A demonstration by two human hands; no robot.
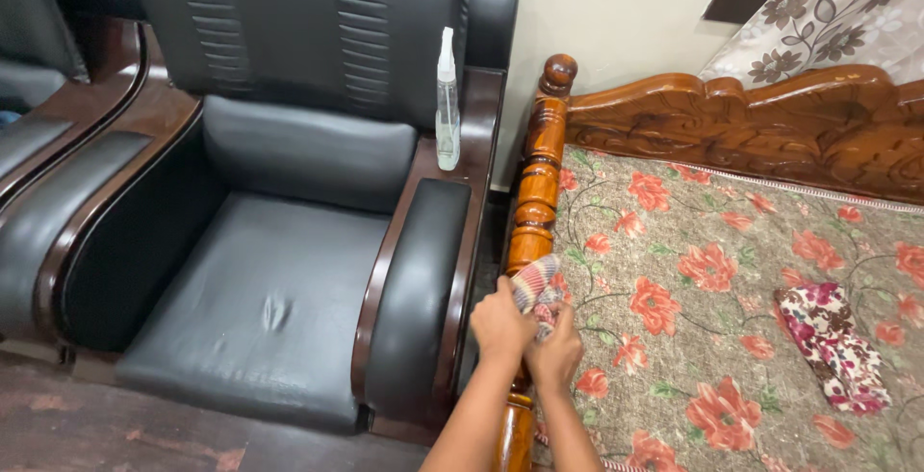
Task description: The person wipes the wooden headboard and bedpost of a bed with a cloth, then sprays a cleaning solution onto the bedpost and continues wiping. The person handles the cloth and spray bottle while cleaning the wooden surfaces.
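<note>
A: Head view. Hands?

B: Left hand (500, 323) and right hand (556, 352) side by side, both grips closed on a striped cloth (536, 286). Cloth wraps the turned wooden bedpost (537, 178), low on its length.

A: Around them?

B: Post runs along the edge of a bed with a floral cover (712, 337). Carved wooden headboard (751, 126) at the far end. A folded floral fabric piece (833, 342) lies on the cover, well apart from the hands.

A: Left side?

B: Black leather armchair (289, 241), just beside the post. A clear spray bottle (448, 106) stands upright on its wooden armrest.
</note>
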